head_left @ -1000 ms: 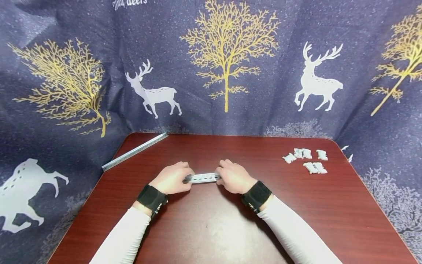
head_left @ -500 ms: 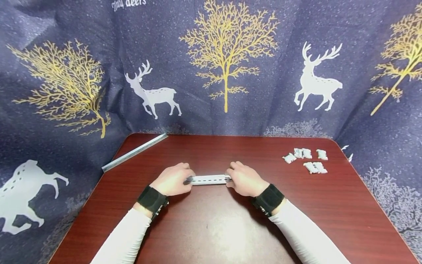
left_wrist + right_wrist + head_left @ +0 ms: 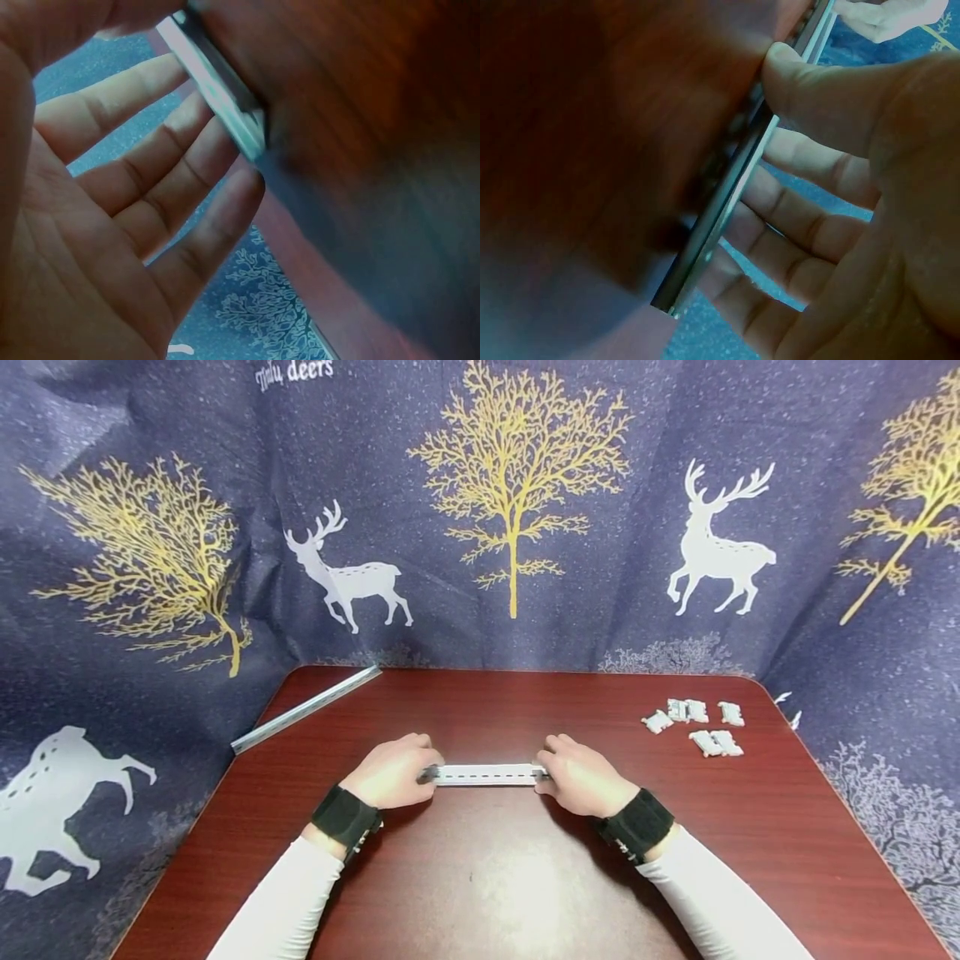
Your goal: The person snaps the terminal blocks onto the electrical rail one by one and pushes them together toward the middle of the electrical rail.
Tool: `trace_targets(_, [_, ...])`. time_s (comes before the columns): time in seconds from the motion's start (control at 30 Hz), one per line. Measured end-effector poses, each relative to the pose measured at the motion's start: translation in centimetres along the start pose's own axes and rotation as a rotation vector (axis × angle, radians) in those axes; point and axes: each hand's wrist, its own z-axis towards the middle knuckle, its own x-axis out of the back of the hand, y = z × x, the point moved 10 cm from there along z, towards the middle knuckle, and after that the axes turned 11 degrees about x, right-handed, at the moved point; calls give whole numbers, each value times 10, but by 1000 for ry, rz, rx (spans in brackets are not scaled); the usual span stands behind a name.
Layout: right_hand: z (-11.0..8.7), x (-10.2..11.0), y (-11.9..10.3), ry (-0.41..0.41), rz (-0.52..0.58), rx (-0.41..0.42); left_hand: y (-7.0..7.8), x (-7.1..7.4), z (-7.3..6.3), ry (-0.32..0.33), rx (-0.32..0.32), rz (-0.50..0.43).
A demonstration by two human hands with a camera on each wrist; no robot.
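Observation:
A slotted metal DIN rail (image 3: 487, 775) lies crosswise between my two hands over the middle of the table. My left hand (image 3: 393, 771) grips its left end, fingers along the far side, and in the left wrist view the rail's cut end (image 3: 253, 142) shows past the fingertips. My right hand (image 3: 588, 777) pinches the rail toward its right end. In the right wrist view the thumb (image 3: 787, 79) presses the near edge with the fingers behind; a sharp corner shows in the metal just below it, and the rail's profile (image 3: 705, 244) runs on past the hand.
A longer metal rail (image 3: 307, 708) lies slanted along the table's far left edge. Several small white plastic pieces (image 3: 705, 742) lie in a loose group at the back right. A dark blue curtain (image 3: 555, 635) with deer and trees hangs behind the reddish-brown table (image 3: 480, 710).
My right hand has moved steadily rightward and slightly nearer, so a longer stretch of rail shows between the hands. My left hand has stayed nearly in place.

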Motion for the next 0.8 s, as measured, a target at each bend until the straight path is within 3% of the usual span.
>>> trace_targets(0.8, [-19,11,11,-122,46,-98,8,-1,-1,-5,-13,15])
